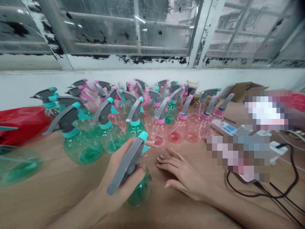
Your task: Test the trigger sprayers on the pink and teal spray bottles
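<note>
My left hand [119, 173] is wrapped round the neck of a green spray bottle [140, 194] with a grey trigger head and a turquoise nozzle tip. Its index finger stretches forward past the nozzle. To the right, my right hand [182, 173] lies over the table with its fingers spread, holding nothing. Just beyond the hands stand green spray bottles [83, 149] with turquoise collars and pink spray bottles [175, 132] with pink collars, all upright in loose rows. The held bottle's neck is hidden by my fingers.
At the left are a red plastic bag [26, 121] and another green bottle [21, 167], cut off by the frame. A power strip [224, 127] and black cables [295, 168] lie at the right, by blurred-out items. A cardboard box [246, 90] stands against the wall below the windows.
</note>
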Motion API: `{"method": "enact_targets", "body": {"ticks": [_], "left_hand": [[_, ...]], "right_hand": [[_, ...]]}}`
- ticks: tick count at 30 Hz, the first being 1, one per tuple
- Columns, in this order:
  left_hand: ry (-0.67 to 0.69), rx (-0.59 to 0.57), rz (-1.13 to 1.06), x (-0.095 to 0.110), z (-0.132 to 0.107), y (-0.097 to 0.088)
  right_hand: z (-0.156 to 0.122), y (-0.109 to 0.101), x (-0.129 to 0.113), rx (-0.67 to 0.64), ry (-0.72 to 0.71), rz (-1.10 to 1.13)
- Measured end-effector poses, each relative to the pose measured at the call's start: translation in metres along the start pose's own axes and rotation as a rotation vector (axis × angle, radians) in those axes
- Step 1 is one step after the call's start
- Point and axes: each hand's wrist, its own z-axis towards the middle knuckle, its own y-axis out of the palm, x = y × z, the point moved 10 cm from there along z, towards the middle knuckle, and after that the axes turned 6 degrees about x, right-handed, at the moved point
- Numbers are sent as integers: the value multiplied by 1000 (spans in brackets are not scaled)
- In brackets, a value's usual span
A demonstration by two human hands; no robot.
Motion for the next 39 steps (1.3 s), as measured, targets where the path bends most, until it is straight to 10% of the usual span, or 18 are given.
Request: {"method": "enact_targets", "body": {"ticks": [21, 39], "left_hand": [[-87, 3, -134, 0, -5, 2], [-113, 37, -127, 2, -4, -1]], "right_hand": [[-1, 4, 3, -79, 70, -58], [-7, -5, 6, 98, 108, -342]]}}
